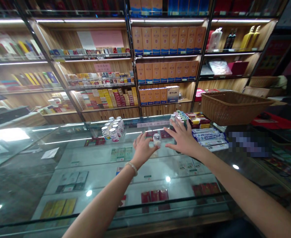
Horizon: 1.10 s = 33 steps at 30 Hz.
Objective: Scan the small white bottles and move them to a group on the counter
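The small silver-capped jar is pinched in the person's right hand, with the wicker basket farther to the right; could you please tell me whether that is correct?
Not quite: the head view shows the small silver-capped jar pinched in the left hand, while the right hand is open beside it. The wicker basket is indeed farther to the right.

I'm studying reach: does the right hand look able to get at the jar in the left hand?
Probably yes: the right hand is open beside the jar, with nothing visible between them.
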Each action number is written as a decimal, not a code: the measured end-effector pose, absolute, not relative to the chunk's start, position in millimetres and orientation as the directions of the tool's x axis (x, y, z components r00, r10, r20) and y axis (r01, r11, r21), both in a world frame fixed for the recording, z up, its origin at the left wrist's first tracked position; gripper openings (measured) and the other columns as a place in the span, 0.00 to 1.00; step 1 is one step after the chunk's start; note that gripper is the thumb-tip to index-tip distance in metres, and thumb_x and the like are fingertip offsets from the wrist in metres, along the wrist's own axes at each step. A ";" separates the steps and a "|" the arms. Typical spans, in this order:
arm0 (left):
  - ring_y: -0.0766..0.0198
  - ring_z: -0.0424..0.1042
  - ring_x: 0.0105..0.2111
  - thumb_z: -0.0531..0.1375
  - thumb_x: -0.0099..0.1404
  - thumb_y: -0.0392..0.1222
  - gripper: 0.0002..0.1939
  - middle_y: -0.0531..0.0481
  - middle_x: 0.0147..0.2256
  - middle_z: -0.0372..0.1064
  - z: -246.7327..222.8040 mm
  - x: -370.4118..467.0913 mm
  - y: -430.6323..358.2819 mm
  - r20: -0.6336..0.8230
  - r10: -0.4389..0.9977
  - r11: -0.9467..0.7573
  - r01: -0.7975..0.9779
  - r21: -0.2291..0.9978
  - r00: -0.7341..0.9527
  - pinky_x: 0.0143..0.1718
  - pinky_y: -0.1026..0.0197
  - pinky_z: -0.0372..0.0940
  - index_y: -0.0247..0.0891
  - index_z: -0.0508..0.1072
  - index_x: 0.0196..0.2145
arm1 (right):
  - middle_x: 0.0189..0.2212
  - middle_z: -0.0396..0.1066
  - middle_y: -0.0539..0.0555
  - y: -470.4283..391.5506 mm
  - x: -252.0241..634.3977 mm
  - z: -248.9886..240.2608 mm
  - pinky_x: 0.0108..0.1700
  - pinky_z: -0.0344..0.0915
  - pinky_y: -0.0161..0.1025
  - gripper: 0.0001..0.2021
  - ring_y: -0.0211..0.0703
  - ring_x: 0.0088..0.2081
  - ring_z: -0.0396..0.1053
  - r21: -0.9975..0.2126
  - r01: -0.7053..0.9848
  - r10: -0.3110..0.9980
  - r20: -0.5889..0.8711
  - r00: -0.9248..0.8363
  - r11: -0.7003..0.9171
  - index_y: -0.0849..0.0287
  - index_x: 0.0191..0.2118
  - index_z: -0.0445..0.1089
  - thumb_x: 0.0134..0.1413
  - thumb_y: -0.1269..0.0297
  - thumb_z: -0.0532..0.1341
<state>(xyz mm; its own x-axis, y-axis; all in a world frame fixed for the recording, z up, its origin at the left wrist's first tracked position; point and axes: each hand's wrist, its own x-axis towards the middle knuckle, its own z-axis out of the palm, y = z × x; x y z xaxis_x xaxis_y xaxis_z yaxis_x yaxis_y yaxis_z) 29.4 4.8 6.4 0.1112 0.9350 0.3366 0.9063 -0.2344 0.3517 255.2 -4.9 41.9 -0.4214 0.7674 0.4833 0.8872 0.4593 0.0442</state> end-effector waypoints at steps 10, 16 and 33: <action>0.42 0.49 0.71 0.68 0.61 0.53 0.20 0.46 0.69 0.57 9.6 12.1 6.2 0.228 0.949 -0.288 0.887 0.362 0.215 0.67 0.32 0.48 0.51 0.79 0.50 | 0.74 0.45 0.62 -15.6 225.2 38.5 0.68 0.36 0.75 0.27 0.66 0.73 0.40 0.041 0.868 0.791 0.394 -0.469 0.494 0.50 0.62 0.70 0.58 0.52 0.66; 0.47 0.57 0.68 0.66 0.63 0.53 0.16 0.47 0.66 0.63 14.3 7.7 10.8 0.303 0.915 -0.374 0.843 0.387 0.267 0.68 0.41 0.52 0.47 0.81 0.47 | 0.74 0.45 0.61 -17.3 228.2 28.1 0.68 0.33 0.72 0.33 0.63 0.73 0.40 0.005 0.877 0.774 0.468 -0.426 0.480 0.51 0.66 0.64 0.58 0.46 0.64; 0.46 0.57 0.67 0.69 0.59 0.57 0.14 0.52 0.64 0.67 24.2 18.2 -2.6 0.344 0.914 -0.357 0.830 0.428 0.215 0.69 0.41 0.52 0.48 0.82 0.38 | 0.75 0.38 0.66 -20.6 227.0 18.4 0.70 0.26 0.66 0.41 0.62 0.74 0.33 0.050 0.850 0.681 0.575 -0.454 0.524 0.57 0.69 0.56 0.55 0.42 0.64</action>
